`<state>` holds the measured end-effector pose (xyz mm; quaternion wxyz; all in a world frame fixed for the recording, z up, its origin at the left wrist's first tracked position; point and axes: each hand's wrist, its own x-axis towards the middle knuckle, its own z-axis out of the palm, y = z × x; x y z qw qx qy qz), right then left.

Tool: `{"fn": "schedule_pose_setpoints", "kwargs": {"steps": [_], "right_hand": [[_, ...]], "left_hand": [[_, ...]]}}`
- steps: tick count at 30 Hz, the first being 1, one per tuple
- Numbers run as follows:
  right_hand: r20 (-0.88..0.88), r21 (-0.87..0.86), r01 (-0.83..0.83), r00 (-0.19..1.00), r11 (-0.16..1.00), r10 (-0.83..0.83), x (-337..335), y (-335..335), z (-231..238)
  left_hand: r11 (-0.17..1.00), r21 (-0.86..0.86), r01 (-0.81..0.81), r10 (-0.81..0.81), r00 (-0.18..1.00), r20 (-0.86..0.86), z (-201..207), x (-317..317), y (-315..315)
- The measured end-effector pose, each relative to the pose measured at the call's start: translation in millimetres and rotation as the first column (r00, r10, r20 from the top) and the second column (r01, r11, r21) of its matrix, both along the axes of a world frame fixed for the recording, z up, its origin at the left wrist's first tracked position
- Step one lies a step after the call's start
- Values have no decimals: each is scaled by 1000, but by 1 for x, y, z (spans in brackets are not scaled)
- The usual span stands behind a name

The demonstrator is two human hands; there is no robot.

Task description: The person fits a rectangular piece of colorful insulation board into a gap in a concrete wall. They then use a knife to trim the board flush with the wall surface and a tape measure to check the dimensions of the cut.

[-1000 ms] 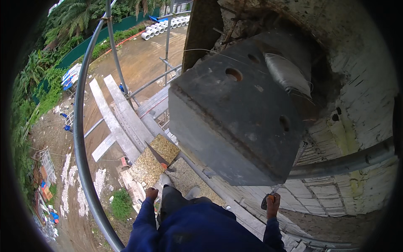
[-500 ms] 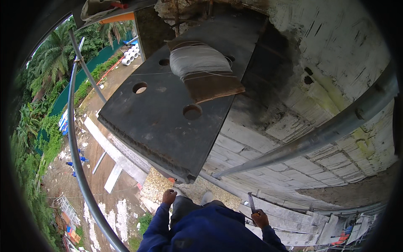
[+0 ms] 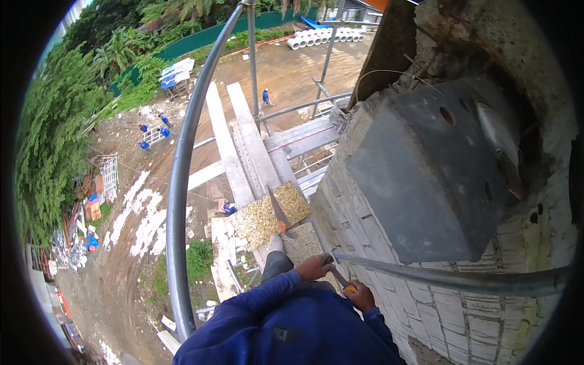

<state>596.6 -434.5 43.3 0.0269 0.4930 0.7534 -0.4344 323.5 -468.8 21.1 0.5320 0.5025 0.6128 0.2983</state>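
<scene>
My left hand (image 3: 315, 267) is closed in front of my body, its fingers pinching the end of a short, narrow grey blade. The blade runs to my right hand (image 3: 361, 296), which is wrapped around what looks like a tape measure (image 3: 350, 288) with an orange-yellow case. Beyond my hands, a handsaw (image 3: 279, 210) with an orange handle lies on a speckled yellow board (image 3: 255, 222), close to my foot. To the right, a large dark grey panel (image 3: 420, 176) with round holes stands against the block wall; a white wound bundle (image 3: 496, 131) is on it.
A curved metal pipe (image 3: 180, 182) rises at my left, and another pipe (image 3: 450, 277) crosses by the block wall (image 3: 365, 243) at my right. Scaffold planks (image 3: 226, 152) extend ahead, high above muddy ground. Several people in blue (image 3: 163, 131) are far below.
My view has swung left and outward, so the panel now sits at the right. My hands, apart before, have come together on the tape measure. The handsaw has come into view.
</scene>
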Motion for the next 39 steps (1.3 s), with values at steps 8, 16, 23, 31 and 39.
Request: {"fn": "schedule_pose_setpoints", "kwargs": {"steps": [8, 16, 23, 31, 39], "right_hand": [[-3, -215, -172, 984, 961, 176, -69, 27, -8], [112, -244, -233, 958, 942, 265, -166, 61, -39], [163, -272, -220, 949, 937, 270, -256, 80, -80], [204, -359, -78, 966, 930, 159, -269, 86, -184], [91, -408, -117, 982, 906, 168, -271, 79, -486]], "left_hand": [[943, -42, -331, 332, 943, 34, -47, -58, -27], [868, -156, -471, 486, 871, 72, -112, -132, 12], [872, -240, -426, 442, 897, 11, -164, -221, 47], [896, -330, -297, 395, 873, 285, -287, -234, 65], [929, -266, -257, 304, 940, 154, -547, -266, 45]]}}
